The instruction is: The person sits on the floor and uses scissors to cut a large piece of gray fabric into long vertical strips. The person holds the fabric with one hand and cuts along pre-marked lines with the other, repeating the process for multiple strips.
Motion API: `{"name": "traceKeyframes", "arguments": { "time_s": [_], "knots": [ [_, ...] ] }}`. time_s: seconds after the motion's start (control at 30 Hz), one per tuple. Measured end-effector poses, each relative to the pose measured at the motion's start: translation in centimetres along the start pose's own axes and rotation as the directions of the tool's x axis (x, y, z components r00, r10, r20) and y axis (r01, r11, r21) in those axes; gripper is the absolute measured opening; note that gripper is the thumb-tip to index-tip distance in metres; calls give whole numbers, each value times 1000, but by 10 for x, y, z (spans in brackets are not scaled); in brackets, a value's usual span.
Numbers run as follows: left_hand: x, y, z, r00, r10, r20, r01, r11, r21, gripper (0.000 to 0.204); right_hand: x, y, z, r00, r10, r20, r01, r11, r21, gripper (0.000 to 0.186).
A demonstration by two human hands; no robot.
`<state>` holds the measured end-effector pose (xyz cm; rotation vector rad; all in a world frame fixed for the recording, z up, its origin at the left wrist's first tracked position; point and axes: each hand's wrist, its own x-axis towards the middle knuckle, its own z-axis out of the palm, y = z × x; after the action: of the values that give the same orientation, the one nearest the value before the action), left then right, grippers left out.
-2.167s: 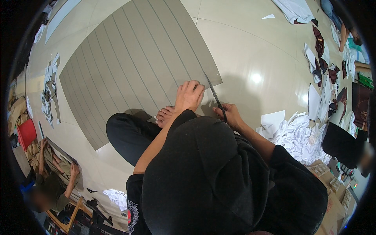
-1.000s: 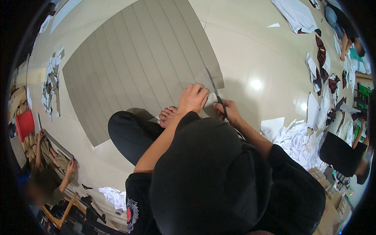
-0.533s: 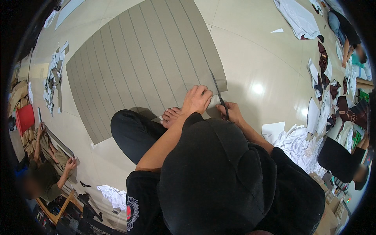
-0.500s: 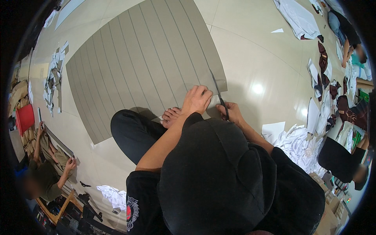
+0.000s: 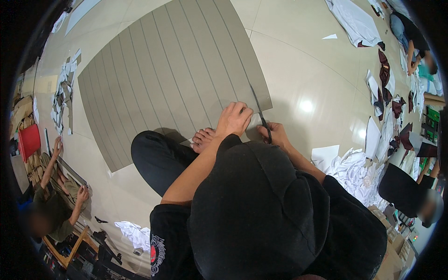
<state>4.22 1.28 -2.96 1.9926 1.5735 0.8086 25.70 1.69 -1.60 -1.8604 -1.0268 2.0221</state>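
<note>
A large grey-beige sheet with dark parallel lines (image 5: pixel 158 74) lies on the floor before me. My left hand (image 5: pixel 233 121) is closed on its near edge near the right corner, fingers curled over it. My right hand (image 5: pixel 275 134) grips dark long-bladed scissors (image 5: pixel 262 117), whose blades lie along the rightmost line at that corner. My bare foot (image 5: pixel 203 140) is beside my left hand, below the sheet's edge, and my black-clad knee (image 5: pixel 154 158) is to the left.
Paper scraps (image 5: pixel 63 93) lie left, near a co-worker (image 5: pixel 60 219) holding a long strip. White and maroon pieces (image 5: pixel 382 70) and a crumpled white heap (image 5: pixel 350 172) are on the right, with two more co-workers (image 5: pixel 410 32) at the rim. Cardboard (image 5: pixel 392 247) stands lower right.
My hands and scissors have shifted slightly right and down in the picture, as has the sheet. The left co-worker's far hand has moved upward; the co-worker at lower right has shifted.
</note>
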Motion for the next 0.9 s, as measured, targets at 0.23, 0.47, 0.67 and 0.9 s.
{"name": "traceKeyframes", "arguments": {
  "time_s": [0.23, 0.47, 0.67, 0.9],
  "knots": [
    [0, 0, 1, 1000, 7, -13, -7, 1000, 4, 16, 3, 5, -3, 1000, 19, -11, -19, 999, -26, 32],
    [0, 2, -2, 1000, -14, -6, 14, 1000, -13, 17, 6, -5, -2, 999, 10, 33, -11, 999, 31, 33],
    [0, 5, -8, 999, -34, 6, 34, 998, -51, 17, 18, -13, 3, 999, -22, 31, 20, 998, 58, 31],
    [0, 3, -7, 1000, -13, -7, 13, 998, -66, 17, 25, -16, 3, 1000, -18, 23, 16, 998, 66, 28]
  ]
}}
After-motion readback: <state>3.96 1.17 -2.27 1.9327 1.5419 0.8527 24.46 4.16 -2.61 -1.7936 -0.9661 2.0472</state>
